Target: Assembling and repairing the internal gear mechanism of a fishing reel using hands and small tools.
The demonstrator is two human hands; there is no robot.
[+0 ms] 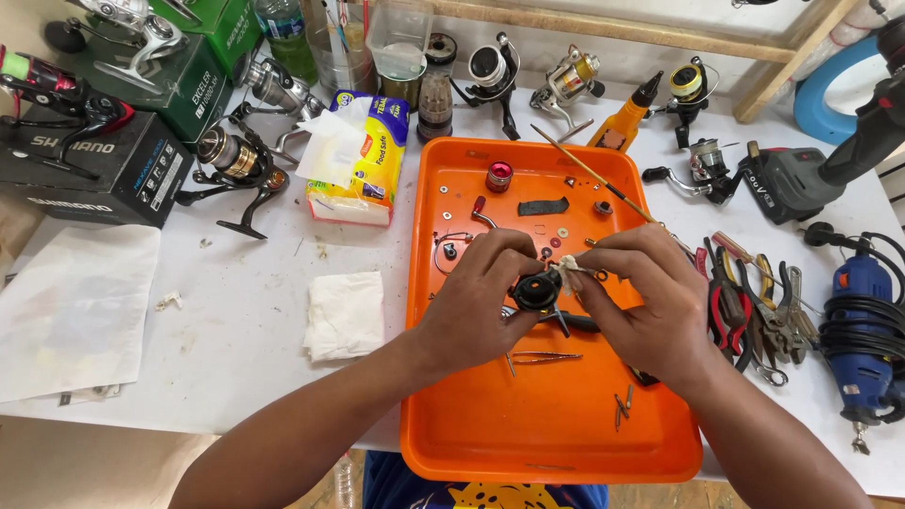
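Note:
My left hand grips a small black round reel part over the middle of an orange tray. My right hand pinches a bit of whitish tissue against that part, along with a thin wooden stick that slants up and to the left. Small screws, washers, a red knob and tweezers lie scattered in the tray.
Several fishing reels and dark boxes stand at the back and left. A folded tissue and a tissue pack lie left of the tray. Pliers and a blue rotary tool sit on the right.

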